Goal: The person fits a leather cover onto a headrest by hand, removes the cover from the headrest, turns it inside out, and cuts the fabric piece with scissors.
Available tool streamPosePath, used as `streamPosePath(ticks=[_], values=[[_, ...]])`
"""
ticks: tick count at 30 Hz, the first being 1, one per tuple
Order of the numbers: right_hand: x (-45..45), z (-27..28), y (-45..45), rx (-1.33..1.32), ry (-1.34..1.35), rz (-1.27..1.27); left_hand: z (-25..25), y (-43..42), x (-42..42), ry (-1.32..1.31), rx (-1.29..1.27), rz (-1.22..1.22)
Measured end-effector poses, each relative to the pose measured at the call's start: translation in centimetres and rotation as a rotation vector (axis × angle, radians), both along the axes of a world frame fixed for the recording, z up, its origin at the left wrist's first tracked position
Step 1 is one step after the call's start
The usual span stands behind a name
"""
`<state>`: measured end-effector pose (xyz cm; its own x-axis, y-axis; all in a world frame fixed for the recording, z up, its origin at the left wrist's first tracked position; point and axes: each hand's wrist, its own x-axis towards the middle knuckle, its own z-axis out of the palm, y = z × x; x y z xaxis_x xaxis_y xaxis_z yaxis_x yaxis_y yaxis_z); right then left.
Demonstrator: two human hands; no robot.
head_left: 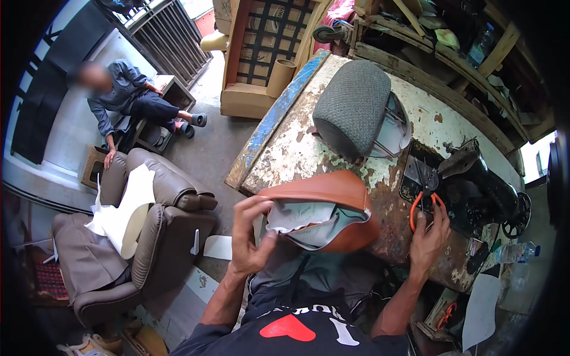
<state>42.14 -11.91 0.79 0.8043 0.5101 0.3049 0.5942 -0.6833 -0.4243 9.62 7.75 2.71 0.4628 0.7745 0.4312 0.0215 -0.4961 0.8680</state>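
Observation:
My left hand (250,233) grips the left edge of an orange-brown leather cover (332,188), thumb on the near side and fingers over the far side. The cover is sewn into a hollow shape, and its pale lining (303,216) shows through the opening facing me. My right hand (428,238) has its fingers at the orange handles of a pair of scissors (426,204). The blades point away from me, over the bed of a black sewing machine (484,178). Just beyond the leather cover, a grey fabric-covered cushion (353,107) rests on the worn workbench (279,157).
A brown leather armchair (172,243) with white sheets (130,207) on it stands at left. Behind it a person (127,95) sits by the wall. A wooden frame with webbing (273,41) stands beyond the bench. A plastic bottle (518,253) lies at right.

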Motion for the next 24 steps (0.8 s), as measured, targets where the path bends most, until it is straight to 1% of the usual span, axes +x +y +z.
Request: streamPosePath(ticks=[1,3,4,5,7,8,9,11,12,13,14,15,16,17,18,19,20,21,23,24], values=[[-1.0,0.7,0.3,0.107,-0.007,0.012,-0.8,-0.1,-0.1,0.001,0.000,0.000],[-4.7,4.6,2.3,0.362,0.422,0.150,-2.3,-0.2,0.0,0.178,-0.040,0.364],[-6.7,6.1,3.2,0.314,0.471,0.287,-2.5,-0.2,0.2,0.282,-0.038,0.389],[-8.4,7.0,4.1,0.268,0.511,0.420,-2.7,-0.1,0.5,0.272,-0.032,0.370],[-10.2,5.1,5.6,0.206,0.372,0.510,-3.1,-0.3,1.0,0.065,-0.429,0.282],[-10.6,4.1,6.4,0.220,0.342,0.444,-2.8,0.0,0.9,0.065,-0.425,0.265],[-10.6,4.0,6.5,0.224,0.334,0.441,-3.4,0.7,0.5,0.028,-0.511,0.255],[-10.5,4.0,7.1,0.290,0.706,0.256,-1.8,0.8,0.7,0.046,-0.583,0.285],[-10.7,3.6,7.2,0.392,0.592,0.293,-0.3,0.3,0.6,0.045,-0.583,0.294],[-10.9,3.9,7.1,0.398,0.585,0.289,1.5,-0.1,1.1,0.250,-0.204,0.311],[-11.2,4.4,6.9,0.371,0.480,0.375,3.0,-0.6,1.9,0.438,0.177,0.324],[-11.5,4.6,7.1,0.344,0.380,0.483,4.4,-1.2,2.6,0.431,0.180,0.347],[-12.0,4.5,7.1,0.386,0.334,0.591,5.8,-1.6,3.4,0.465,0.279,0.230],[-12.1,4.6,7.9,0.398,0.321,0.600,6.6,-1.3,4.0,0.490,0.381,0.101],[-12.6,4.7,8.2,0.437,0.185,0.736,6.0,-0.5,4.4,0.480,0.383,0.093],[-13.1,4.9,7.8,0.460,0.057,0.861,4.7,0.2,4.7,0.438,0.321,-0.034],[-13.6,5.2,7.8,0.422,0.042,0.791,3.9,0.2,4.8,0.399,0.260,-0.151],[-13.8,5.5,7.7,0.426,0.041,0.779,4.0,-0.1,4.9,0.371,0.136,-0.086],[-14.0,6.1,7.5,0.313,-0.027,0.541,4.0,-0.2,4.9,0.305,0.071,-0.025],[-13.9,5.4,7.2,0.398,0.077,0.518,4.0,-0.6,4.6,0.314,0.063,-0.026]])
